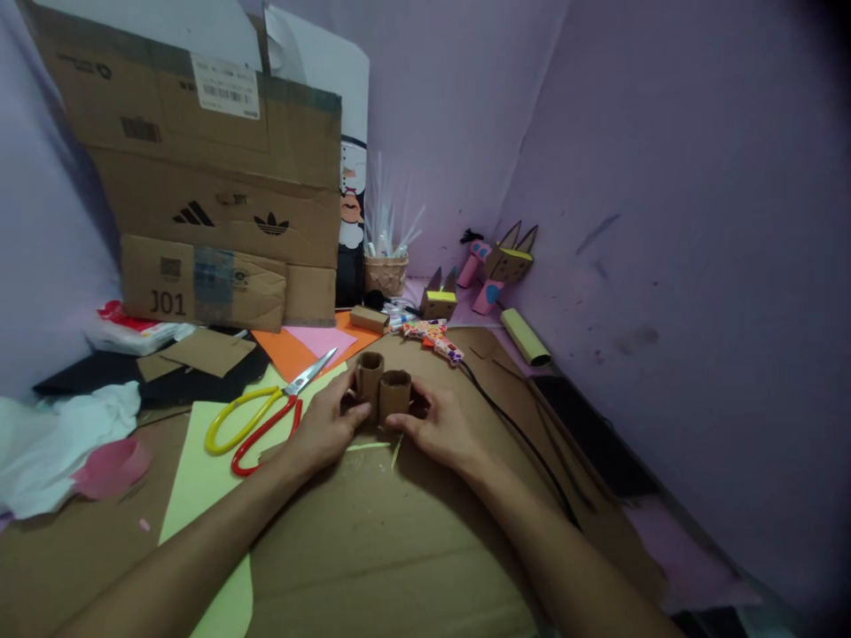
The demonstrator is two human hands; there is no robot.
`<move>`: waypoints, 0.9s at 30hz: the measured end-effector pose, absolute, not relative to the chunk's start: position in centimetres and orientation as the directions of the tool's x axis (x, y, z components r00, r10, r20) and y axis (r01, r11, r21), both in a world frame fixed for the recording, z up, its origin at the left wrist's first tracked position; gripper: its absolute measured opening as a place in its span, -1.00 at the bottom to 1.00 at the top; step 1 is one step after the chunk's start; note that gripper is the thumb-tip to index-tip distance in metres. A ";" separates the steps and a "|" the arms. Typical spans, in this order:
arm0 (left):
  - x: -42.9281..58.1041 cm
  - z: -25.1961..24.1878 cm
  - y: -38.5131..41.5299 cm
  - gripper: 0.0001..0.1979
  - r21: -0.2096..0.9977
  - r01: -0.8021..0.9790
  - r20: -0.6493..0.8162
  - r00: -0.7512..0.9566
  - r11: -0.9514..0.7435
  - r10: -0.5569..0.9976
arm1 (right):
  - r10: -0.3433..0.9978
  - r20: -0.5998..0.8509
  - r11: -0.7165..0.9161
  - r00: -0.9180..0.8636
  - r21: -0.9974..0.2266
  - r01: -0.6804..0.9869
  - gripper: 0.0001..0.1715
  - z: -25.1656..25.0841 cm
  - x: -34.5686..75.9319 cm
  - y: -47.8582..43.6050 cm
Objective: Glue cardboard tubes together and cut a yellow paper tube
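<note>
Two short brown cardboard tubes stand upright side by side on the cardboard sheet (pixel 372 540). My left hand (pixel 327 422) is closed round the left tube (pixel 368 381), its thumb across the front. Round the right tube (pixel 395 400), which looks a little lower, my right hand (pixel 440 422) is curled with its thumb in front. The far fingers of both hands are partly hidden behind the tubes. Scissors (pixel 283 399) with yellow and red handles lie open just left of my left hand, on pale yellow paper (pixel 192 496).
A patterned glue gun (pixel 432 339) with a black cable lies behind the tubes. Further back are cardboard animal figures (pixel 509 264), a basket of clear sticks (pixel 386 275) and large cardboard pieces (pixel 226 204). A yellow roll (pixel 525 337) lies right; white cloth (pixel 66 443) left.
</note>
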State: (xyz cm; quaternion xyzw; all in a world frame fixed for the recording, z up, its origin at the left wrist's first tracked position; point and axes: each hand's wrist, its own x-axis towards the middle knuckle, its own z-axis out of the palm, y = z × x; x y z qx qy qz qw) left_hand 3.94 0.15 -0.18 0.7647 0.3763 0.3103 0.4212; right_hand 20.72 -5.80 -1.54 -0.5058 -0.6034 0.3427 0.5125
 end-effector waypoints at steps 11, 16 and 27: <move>3.8 -1.1 0.2 -0.64 0.870 0.331 0.150 0.529 -0.366 0.835 | 0.965 0.263 0.249 0.005 -0.921 0.301 -0.58 -2.1 20.9 -5.5; 3.7 -1.0 0.1 -0.69 0.861 0.340 0.149 0.542 -0.378 0.827 | 0.958 0.286 0.264 -0.020 -0.853 0.450 -0.65 -2.1 20.9 -5.6; 3.9 -0.7 -0.3 -0.78 0.806 0.426 0.152 0.523 -0.411 0.838 | 0.947 0.316 0.302 -0.053 -0.822 0.483 -0.66 -2.2 21.2 -5.7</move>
